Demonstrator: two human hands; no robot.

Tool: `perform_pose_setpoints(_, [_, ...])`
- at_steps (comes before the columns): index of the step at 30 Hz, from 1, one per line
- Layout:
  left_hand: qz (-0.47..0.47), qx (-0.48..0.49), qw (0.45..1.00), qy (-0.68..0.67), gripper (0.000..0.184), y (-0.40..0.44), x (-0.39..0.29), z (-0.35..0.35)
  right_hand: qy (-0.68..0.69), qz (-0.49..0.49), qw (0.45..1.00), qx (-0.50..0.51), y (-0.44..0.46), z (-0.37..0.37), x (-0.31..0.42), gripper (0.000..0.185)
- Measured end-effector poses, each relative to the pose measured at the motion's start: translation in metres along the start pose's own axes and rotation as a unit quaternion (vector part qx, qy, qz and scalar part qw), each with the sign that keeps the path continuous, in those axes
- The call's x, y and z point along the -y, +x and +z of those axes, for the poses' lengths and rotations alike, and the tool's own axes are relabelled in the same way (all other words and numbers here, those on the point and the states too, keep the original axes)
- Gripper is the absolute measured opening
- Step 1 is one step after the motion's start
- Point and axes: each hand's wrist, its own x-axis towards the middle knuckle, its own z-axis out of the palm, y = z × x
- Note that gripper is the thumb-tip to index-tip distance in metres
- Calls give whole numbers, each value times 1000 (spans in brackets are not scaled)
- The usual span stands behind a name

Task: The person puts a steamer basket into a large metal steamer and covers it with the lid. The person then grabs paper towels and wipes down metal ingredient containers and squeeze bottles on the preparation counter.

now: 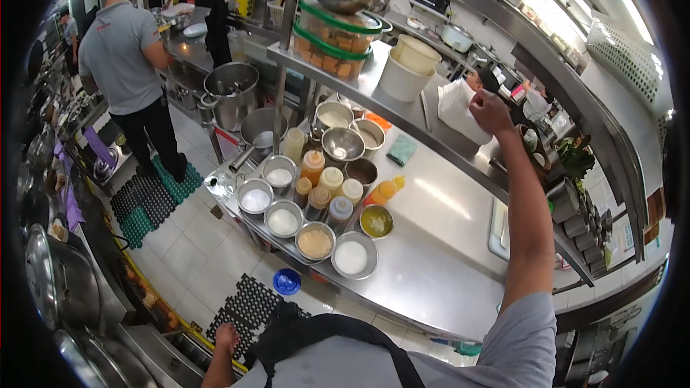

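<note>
Raised at the upper right, my right hand (490, 113) is closed at the edge of a white cloth or paper stack (460, 111) on the steel shelf (345, 86). What its fingers grip is hidden. Low at the left, my left hand (227, 337) hangs beside my body with its fingers curled; whether anything is in them cannot be made out. Below the shelf, the steel counter (431, 244) carries metal bowls of white powder (354, 257), a bowl of green liquid (376, 221) and several squeeze bottles (331, 180). A green cloth (401, 150) lies behind them.
Green-lidded containers (332, 42) and white tubs (408, 68) stand on the shelf. A person in grey (122, 57) stands at the upper left by a large pot (231, 93). Black mats (244, 309) and a blue lid-like object (287, 282) are on the floor. More people are visible behind the shelf.
</note>
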Motion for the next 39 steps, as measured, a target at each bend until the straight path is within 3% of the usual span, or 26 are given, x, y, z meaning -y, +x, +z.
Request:
perform_pose_setpoints(5, [7, -25, 1000, 9, 20, -20, -3, 23, 59, -10, 998, 13, -1, 13, -15, 19])
perform_pose_setpoints(8, [36, 37, 996, 77, 21, -19, 14, 20, 17, -10, 1000, -5, -1, 20, -13, 23])
perform_pose_setpoints(15, [4, 18, 994, 107, 21, -40, 68, 21, 3, 75, 996, 43, -14, 2, 14, 30])
perform_pose_setpoints(18, [-3, 6, 995, 97, 21, -51, 80, 20, 29, 85, 995, -50, -28, -1, 28, 30])
perform_pose_setpoints(22, [-13, -7, 997, 80, 21, -64, 91, 20, 51, 82, 992, 77, -22, -12, 27, 32])
perform_pose_setpoints(27, [-18, -21, 998, 61, 21, -74, 107, 16, 47, 64, 994, 68, -3, -7, 21, 23])
perform_pose_setpoints(31, [-25, -36, 998, 37, 21, -81, 125, 10, 1, 87, 994, 65, -4, -2, 28, 28])
perform_pose_setpoints(34, [-39, -44, 998, 8, 21, -89, 142, 8, -6, 20, 997, 73, 5, 10, 10, 30])
perform_pose_setpoints(36, [-58, -53, 997, -3, 21, -97, 152, 6, -115, -97, 983, 106, 65, 105, -87, 37])
perform_pose_setpoints(39, [-88, -74, 993, -13, 20, -88, 172, 6, 210, 76, 970, 100, 38, 64, -49, 44])
